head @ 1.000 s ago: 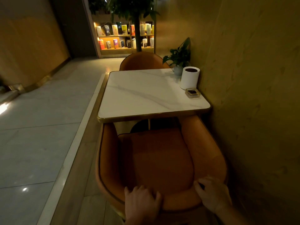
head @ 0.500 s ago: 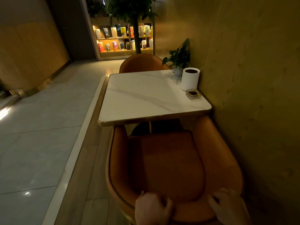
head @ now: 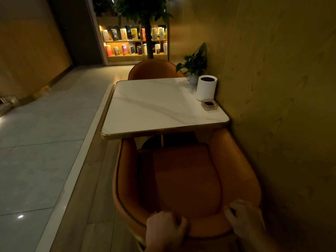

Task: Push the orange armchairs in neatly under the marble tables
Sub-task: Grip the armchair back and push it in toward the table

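Wall [head: 281, 88] flanks armchair [head: 181, 179]; cylinder [head: 206, 88], ashtray [head: 209, 104] occupy table [head: 154, 110].

orange armchair [head: 185, 179], white grey-veined marble table [head: 154, 104] w/ gold edge, white canister [head: 206, 88]

— What's on the right?
— A mustard-yellow textured plaster wall [head: 281, 88], dim.
— And underfoot?
— A pale glossy stone-tile floor [head: 36, 142] on the left, with a small bright glint of light [head: 20, 216] near its near-left corner. A brown wooden floor strip [head: 94, 179] runs along its right edge.
— The far end?
— A warmly lit wooden bookcase [head: 134, 42] of upright books, a leafy dark-trunked tree [head: 149, 42] before it, and a dark wall panel [head: 78, 33] to its left.
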`<action>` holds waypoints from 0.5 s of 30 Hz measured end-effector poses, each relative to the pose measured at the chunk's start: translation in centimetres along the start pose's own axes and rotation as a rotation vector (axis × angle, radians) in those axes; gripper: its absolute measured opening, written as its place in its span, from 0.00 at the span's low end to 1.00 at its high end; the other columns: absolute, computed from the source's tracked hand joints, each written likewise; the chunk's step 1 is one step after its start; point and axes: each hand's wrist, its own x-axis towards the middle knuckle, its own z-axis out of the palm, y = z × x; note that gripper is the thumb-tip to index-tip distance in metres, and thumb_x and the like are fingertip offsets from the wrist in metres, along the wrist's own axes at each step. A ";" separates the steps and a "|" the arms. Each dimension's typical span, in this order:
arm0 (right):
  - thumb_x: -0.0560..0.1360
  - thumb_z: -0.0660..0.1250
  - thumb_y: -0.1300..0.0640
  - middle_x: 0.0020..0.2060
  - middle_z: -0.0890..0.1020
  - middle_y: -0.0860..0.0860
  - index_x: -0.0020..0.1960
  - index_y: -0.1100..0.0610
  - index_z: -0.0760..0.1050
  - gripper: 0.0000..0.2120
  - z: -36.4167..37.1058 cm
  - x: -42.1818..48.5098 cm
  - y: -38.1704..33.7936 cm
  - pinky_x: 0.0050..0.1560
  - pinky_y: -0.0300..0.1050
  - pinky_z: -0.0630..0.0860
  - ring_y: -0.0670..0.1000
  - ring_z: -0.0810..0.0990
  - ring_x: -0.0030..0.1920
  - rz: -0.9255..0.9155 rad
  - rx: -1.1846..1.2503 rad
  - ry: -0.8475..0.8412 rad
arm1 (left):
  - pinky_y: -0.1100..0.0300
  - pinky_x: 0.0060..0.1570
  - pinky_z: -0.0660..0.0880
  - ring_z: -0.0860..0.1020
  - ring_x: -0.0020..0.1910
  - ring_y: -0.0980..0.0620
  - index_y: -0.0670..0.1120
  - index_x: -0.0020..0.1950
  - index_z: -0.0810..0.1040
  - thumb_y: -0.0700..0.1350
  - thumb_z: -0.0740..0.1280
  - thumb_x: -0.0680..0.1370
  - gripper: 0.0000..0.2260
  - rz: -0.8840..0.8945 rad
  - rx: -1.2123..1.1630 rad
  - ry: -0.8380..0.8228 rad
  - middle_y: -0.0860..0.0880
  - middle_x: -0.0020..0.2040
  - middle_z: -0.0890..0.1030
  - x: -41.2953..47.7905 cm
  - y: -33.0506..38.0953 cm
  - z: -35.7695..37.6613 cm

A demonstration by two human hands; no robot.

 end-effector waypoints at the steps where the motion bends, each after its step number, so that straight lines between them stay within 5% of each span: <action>1: 0.77 0.64 0.46 0.32 0.72 0.43 0.27 0.46 0.64 0.22 -0.4 0.2 0.0 0.35 0.42 0.64 0.43 0.72 0.37 -0.005 -0.001 -0.029 | 0.59 0.47 0.69 0.70 0.31 0.58 0.50 0.35 0.71 0.64 0.53 0.79 0.22 0.003 -0.004 -0.006 0.55 0.32 0.72 0.0 0.3 0.0; 7: 0.79 0.62 0.45 0.31 0.70 0.42 0.27 0.46 0.63 0.22 -1.2 1.3 0.5 0.36 0.42 0.61 0.43 0.70 0.37 -0.006 -0.012 -0.046 | 0.53 0.61 0.73 0.70 0.32 0.59 0.52 0.35 0.70 0.64 0.53 0.80 0.21 0.012 -0.023 -0.020 0.55 0.33 0.73 0.9 1.0 0.5; 13: 0.79 0.60 0.44 0.33 0.74 0.44 0.29 0.47 0.66 0.21 -0.9 1.7 0.8 0.38 0.44 0.64 0.45 0.73 0.39 -0.020 -0.023 -0.041 | 0.58 0.44 0.67 0.71 0.31 0.58 0.50 0.34 0.67 0.63 0.53 0.79 0.21 0.046 0.011 0.116 0.55 0.31 0.71 1.0 0.3 1.2; 15: 0.79 0.59 0.44 0.34 0.75 0.45 0.29 0.48 0.66 0.21 -0.7 2.1 0.9 0.37 0.45 0.65 0.46 0.74 0.39 -0.022 -0.019 -0.059 | 0.56 0.49 0.69 0.74 0.35 0.56 0.51 0.36 0.68 0.63 0.51 0.77 0.19 0.026 0.005 0.103 0.55 0.35 0.73 1.7 0.2 1.7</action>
